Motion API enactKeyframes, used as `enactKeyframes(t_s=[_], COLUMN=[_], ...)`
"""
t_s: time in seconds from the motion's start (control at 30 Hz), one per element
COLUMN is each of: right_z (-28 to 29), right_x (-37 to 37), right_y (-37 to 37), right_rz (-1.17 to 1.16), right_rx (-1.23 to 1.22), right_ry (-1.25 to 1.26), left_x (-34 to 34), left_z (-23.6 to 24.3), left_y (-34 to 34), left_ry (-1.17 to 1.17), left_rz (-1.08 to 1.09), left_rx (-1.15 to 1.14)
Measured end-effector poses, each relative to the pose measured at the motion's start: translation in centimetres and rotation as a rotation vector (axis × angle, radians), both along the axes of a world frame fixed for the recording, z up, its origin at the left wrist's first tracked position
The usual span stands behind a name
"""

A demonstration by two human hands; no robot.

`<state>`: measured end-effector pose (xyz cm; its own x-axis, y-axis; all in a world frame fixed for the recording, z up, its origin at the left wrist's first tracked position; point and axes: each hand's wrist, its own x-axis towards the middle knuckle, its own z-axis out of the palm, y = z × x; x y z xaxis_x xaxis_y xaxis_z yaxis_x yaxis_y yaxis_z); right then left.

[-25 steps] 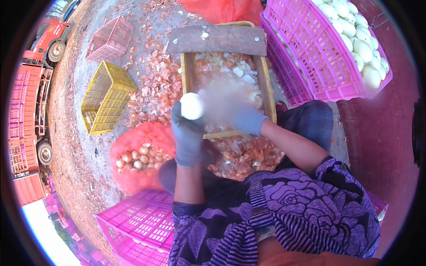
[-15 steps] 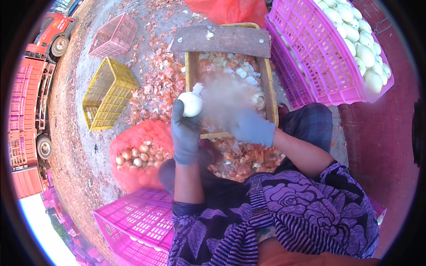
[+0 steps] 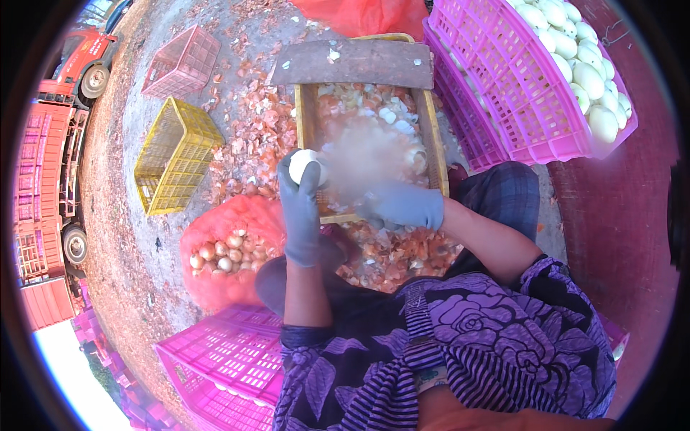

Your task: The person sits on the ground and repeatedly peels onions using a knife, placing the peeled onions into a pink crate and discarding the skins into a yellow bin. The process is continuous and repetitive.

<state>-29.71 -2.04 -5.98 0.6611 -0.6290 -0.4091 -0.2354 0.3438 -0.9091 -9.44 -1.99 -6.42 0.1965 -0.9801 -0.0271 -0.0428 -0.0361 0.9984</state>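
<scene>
My left hand [image 3: 300,208], in a grey glove, is closed round a white peeled onion [image 3: 300,164], with its fingers wrapping the side of the bulb. It holds the onion over the left edge of a yellow crate [image 3: 307,118] that has onion skins [image 3: 352,97] inside. My right hand [image 3: 406,205], gloved too, is at the near edge of that crate, right of the onion and apart from it. Its fingers look curled, but a hazy smear in the picture covers their front, so whatever they grip is hidden. A dark board [image 3: 352,63] lies across the crate's far end.
A pink crate [image 3: 503,79] full of peeled onions [image 3: 589,79] stands at the right. On the left are a red net bag [image 3: 198,284] of unpeeled onions [image 3: 224,263], a yellow crate [image 3: 169,165] and a pale pink crate [image 3: 183,61]. Another pink crate [image 3: 223,352] is near my left elbow.
My left hand has turned the onion, and its fingers now cover more of the near side. The pale stub at the onion's top no longer shows. My right hand has drawn slightly left.
</scene>
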Motion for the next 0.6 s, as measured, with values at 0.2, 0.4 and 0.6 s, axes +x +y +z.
enactKeyframes(t_s=[0.2, 0.4, 0.6], right_z=[0.9, 1.3, -7.6], right_x=[-0.7, 0.1, 2.8], right_y=[0.1, -0.1, 1.2], right_rz=[0.048, 0.138, -0.135], right_rx=[0.220, 0.068, -0.719], right_ry=[-0.118, 0.076, 0.272], left_x=[-0.6, 0.8, 1.3], left_z=[0.2, -1.6, -2.0], left_y=[0.4, 0.7, 0.6], left_ry=[0.014, -0.501, 0.273], left_rz=[0.105, 0.112, 0.075], left_rx=[-0.023, -0.261, 0.202])
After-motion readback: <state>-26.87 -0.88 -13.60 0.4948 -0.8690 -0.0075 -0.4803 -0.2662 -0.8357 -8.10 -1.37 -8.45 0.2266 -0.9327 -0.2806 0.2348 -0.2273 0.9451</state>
